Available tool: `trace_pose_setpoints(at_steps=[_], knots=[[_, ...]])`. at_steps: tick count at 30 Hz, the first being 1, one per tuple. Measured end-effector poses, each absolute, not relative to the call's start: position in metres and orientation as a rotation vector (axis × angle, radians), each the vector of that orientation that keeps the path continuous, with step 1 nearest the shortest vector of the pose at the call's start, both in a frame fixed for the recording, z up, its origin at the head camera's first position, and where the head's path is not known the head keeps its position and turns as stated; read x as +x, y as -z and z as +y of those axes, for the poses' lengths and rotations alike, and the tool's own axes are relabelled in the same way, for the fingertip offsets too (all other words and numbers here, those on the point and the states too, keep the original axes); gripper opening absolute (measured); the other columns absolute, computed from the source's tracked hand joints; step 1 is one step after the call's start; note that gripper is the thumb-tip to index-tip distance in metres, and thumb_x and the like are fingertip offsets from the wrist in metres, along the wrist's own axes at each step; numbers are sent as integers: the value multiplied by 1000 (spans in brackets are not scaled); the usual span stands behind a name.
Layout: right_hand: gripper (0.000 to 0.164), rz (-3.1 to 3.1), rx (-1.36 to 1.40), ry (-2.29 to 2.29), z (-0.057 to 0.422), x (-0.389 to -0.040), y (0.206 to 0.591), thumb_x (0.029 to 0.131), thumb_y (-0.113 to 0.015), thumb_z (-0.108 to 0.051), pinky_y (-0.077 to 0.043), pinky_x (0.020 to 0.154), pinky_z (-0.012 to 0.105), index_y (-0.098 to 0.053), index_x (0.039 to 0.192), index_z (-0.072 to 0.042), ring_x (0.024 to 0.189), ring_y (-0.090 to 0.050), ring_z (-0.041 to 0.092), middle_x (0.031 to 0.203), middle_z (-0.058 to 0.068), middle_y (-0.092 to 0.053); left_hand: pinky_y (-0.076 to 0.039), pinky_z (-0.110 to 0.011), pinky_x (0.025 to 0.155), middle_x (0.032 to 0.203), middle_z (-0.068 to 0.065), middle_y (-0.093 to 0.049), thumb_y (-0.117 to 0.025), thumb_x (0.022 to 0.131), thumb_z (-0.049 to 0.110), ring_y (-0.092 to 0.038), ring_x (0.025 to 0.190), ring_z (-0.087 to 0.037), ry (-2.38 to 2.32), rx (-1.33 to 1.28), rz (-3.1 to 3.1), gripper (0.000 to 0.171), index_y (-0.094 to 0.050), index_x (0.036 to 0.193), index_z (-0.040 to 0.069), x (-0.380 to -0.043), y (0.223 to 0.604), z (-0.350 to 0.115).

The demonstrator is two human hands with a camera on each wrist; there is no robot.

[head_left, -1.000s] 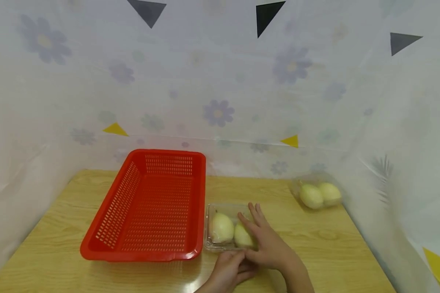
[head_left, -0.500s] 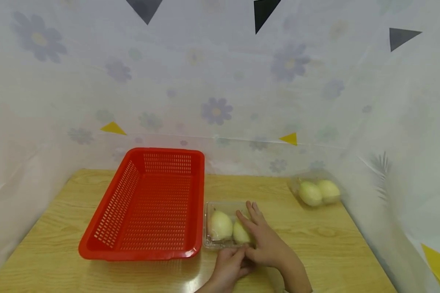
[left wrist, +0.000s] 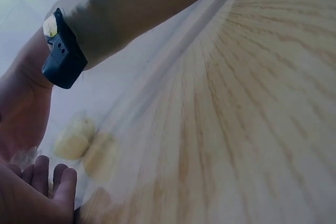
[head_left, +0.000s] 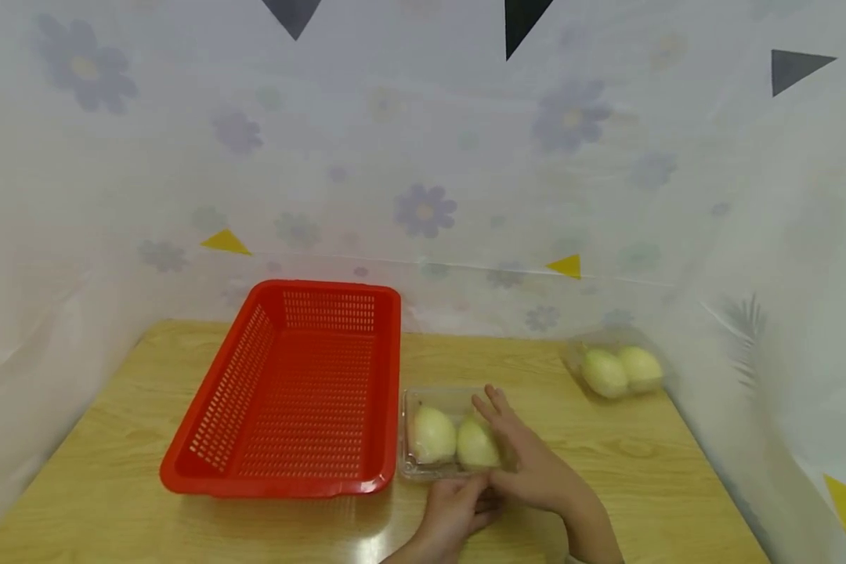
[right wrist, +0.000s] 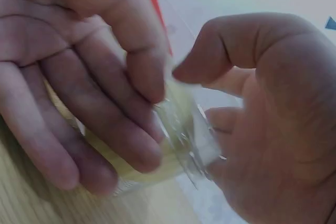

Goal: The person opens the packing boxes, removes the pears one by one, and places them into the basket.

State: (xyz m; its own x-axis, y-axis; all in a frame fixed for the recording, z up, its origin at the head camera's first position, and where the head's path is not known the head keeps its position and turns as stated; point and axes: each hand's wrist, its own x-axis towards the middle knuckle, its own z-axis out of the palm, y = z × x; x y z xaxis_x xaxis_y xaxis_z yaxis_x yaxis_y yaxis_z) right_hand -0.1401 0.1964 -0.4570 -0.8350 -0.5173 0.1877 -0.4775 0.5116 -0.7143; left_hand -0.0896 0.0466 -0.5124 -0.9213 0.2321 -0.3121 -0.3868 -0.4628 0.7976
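A clear plastic clamshell box [head_left: 403,442] with two pale yellow pears [head_left: 434,435] inside lies on the table, just right of the red basket. My left hand [head_left: 446,513] is at its front edge. In the right wrist view, the thumb and fingertips of that left hand [right wrist: 100,82] pinch around the box rim [right wrist: 184,132]. Spread over the right side of the lid are the straight fingers of my right hand [head_left: 543,474]; its bent thumb [right wrist: 210,45] reaches toward the front edge. The box is mostly hidden behind the fingers in the left wrist view.
A red slotted plastic basket [head_left: 278,487] stands on the left of the wooden table [head_left: 641,486]. At the back right corner lies another clear box [head_left: 615,337] with two pears [head_left: 604,373]. A flowered white sheet [head_left: 423,141] encloses the back and sides.
The right hand's fingers have slid slightly right on the lid, uncovering more of the right pear. The left hand stays at the front edge. The whole head view has shifted a little.
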Motion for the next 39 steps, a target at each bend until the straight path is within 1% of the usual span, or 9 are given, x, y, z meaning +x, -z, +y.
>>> trace_pose_setpoints(at_steps=[3, 7, 10, 13, 19, 24, 30, 35, 39], knots=[[78, 2747, -857, 1320, 204, -142, 454, 90, -66, -12, -31, 103, 75, -29, 158, -23, 148, -18, 46, 166, 12, -15, -59, -40, 86, 101, -19, -74, -56, 100, 16, -71, 92, -22, -2377, -201, 1390, 32, -68, 112, -12, -89, 511, 46], [52, 2820, -676, 1395, 212, -144, 453, 106, -48, -21, -42, 102, 63, -33, 156, -21, 141, -38, 41, 160, 12, -31, -59, -39, 86, 110, -23, -72, -55, 100, 19, -71, 99, -26, -2345, -179, 1411, 36, -67, 115, -12, -89, 509, 44], [45, 2789, -513, 1466, 216, -145, 454, 110, -32, -25, -49, 98, 55, -36, 154, -15, 130, -52, 37, 152, 16, -44, -59, -38, 86, 110, -23, -72, -56, 100, 20, -71, 100, -26, -2336, -170, 1409, 36, -68, 114, -11, -89, 509, 42], [48, 2767, -369, 1522, 216, -147, 456, 111, -28, -31, -54, 91, 49, -40, 152, -10, 119, -61, 35, 140, 18, -55, -59, -37, 86, 110, -22, -72, -57, 100, 21, -71, 100, -26, -2327, -160, 1406, 36, -69, 113, -10, -89, 508, 41], [52, 2782, -102, 1572, 214, -148, 460, 109, -32, -43, -57, 78, 41, -52, 142, -9, 97, -65, 24, 115, 9, -69, -59, -35, 85, 109, -20, -73, -59, 99, 23, -72, 99, -24, -2304, -176, 1387, 35, -70, 112, -8, -89, 506, 39], [56, 2705, 102, 1604, 212, -151, 463, 104, -42, -50, -55, 72, 37, -60, 134, -6, 86, -63, 21, 103, 10, -69, -59, -35, 84, 108, -19, -73, -59, 99, 22, -72, 97, -23, -2302, -193, 1380, 34, -69, 112, -8, -89, 505, 39], [47, 2663, 269, 1639, 207, -154, 464, 99, -57, -47, -51, 63, 29, -69, 115, -4, 76, -61, 20, 89, 9, -68, -59, -37, 83, 105, -18, -74, -57, 100, 20, -72, 94, -22, -2297, -208, 1382, 33, -69, 112, -9, -90, 507, 40], [49, 2659, 317, 1615, 206, -153, 466, 97, -60, -48, -52, 62, 30, -71, 106, -2, 72, -61, 20, 86, 9, -67, -59, -36, 85, 107, -18, -73, -58, 100, 22, -72, 96, -22, -2278, -181, 1367, 34, -68, 113, -8, -91, 504, 38], [48, 2677, 322, 1594, 207, -153, 468, 97, -60, -48, -49, 55, 28, -73, 94, -1, 63, -59, 18, 77, 6, -65, -59, -36, 86, 107, -16, -74, -58, 99, 24, -71, 98, -22, -2262, -169, 1361, 36, -68, 114, -7, -90, 501, 36]])
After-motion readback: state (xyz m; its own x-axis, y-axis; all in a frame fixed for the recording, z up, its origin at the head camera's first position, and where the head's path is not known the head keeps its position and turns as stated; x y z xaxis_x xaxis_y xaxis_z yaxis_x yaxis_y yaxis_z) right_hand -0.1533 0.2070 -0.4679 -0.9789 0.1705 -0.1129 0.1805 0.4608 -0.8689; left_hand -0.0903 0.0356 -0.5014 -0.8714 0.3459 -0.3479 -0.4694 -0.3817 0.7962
